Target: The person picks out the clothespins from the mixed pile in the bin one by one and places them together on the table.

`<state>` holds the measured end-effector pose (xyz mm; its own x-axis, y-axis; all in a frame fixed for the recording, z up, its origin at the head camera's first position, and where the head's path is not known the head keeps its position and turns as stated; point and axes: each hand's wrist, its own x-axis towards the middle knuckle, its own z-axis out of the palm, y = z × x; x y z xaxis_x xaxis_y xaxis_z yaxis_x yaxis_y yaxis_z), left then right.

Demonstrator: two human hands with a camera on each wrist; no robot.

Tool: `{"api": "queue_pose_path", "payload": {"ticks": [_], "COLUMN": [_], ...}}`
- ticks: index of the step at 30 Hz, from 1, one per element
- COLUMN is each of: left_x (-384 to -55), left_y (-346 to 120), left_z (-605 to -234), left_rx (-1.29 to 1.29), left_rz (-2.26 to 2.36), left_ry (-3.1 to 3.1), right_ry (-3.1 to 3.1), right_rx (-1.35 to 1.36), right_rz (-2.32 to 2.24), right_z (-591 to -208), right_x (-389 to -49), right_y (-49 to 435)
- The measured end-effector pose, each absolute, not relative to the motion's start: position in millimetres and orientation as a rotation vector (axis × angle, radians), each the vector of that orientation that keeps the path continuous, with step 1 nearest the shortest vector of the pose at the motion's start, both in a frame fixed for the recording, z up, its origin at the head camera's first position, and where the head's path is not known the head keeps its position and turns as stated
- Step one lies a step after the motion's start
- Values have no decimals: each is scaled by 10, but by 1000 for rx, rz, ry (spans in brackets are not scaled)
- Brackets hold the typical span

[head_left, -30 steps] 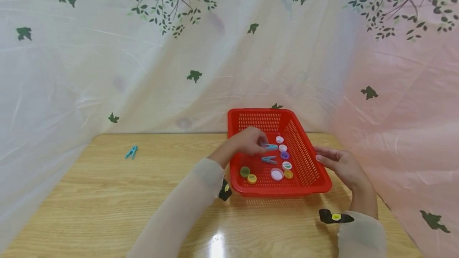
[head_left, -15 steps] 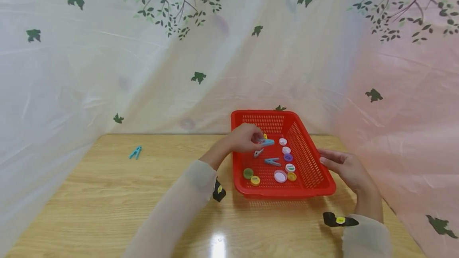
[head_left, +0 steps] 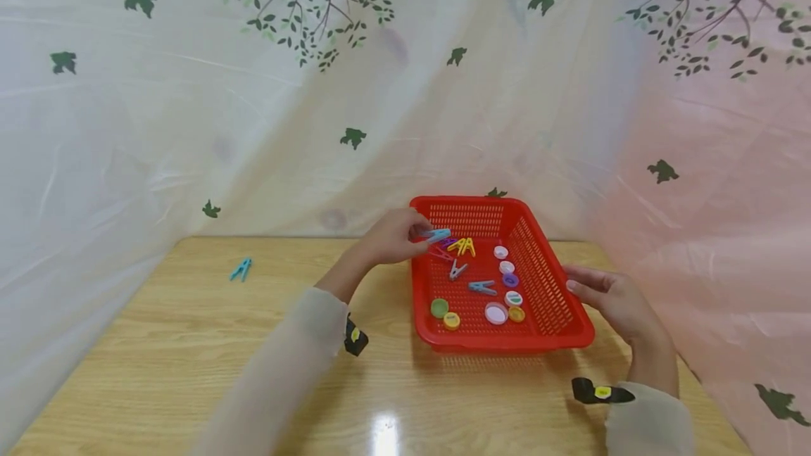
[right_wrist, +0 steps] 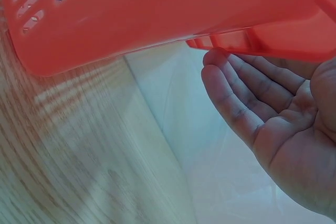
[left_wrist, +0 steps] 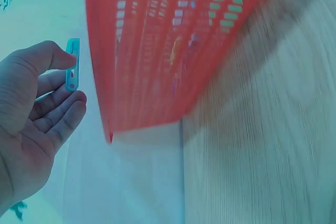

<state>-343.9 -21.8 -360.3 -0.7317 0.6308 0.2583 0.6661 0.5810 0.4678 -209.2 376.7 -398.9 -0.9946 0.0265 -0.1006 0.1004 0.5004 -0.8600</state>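
Note:
In the head view my left hand (head_left: pixel 399 236) is at the left rim of the red plastic basket (head_left: pixel 423 315), pinching a light blue clothespin (head_left: pixel 437 235). The left wrist view shows that clothespin (left_wrist: pixel 73 65) between thumb and fingers, just outside the basket wall (left_wrist: pixel 142 77). On the other side, my right hand (head_left: pixel 617 301) holds the basket's right rim; its fingers (right_wrist: pixel 231 100) reach up to the rim's underside in the right wrist view. Inside the basket lie a grey-blue clothespin (head_left: pixel 483 288), a grey-white one (head_left: pixel 457 271), yellow (head_left: pixel 466 246), pink and purple ones.
Several bottle caps lie in the basket, among them a green cap (head_left: pixel 439 308), a yellow cap (head_left: pixel 452 321) and a purple cap (head_left: pixel 510 280). Another light blue clothespin (head_left: pixel 241 269) is on the wooden table (head_left: pixel 190 343), far left. A leaf-print curtain (head_left: pixel 285 125) hangs behind.
My left hand has lifted the light blue clothespin from inside the basket and moved it left to the rim, uncovering the yellow, pink and purple clothespins. The right hand stays at the rim.

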Motion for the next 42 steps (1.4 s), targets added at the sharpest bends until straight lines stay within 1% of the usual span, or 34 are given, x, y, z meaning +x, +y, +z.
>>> {"api": "queue_pose_path", "payload": {"ticks": [7,18,33,42], "left_x": [-3445,-3404,-3375,-3307], "left_y": [-581,-1027,-1547,-1861], "left_z": [-3613,-3648,-3780,-3870], "left_rx": [-1061,-983,-887,-777], "left_rz": [-894,-926,-929,-944], "left_ry": [-2682,-2675,-2665,-2686], "right_ry": [2659,2663,2668,2664], "right_rx": [106,109,130,107], "right_rz": [-1534,-1525,-1514,-1517], "right_z": [-3967,-4008,-3991,-3978], "right_x": [-2082,-2046,-2054,-2080], "right_y": [3784,3836,3778,3760]}}
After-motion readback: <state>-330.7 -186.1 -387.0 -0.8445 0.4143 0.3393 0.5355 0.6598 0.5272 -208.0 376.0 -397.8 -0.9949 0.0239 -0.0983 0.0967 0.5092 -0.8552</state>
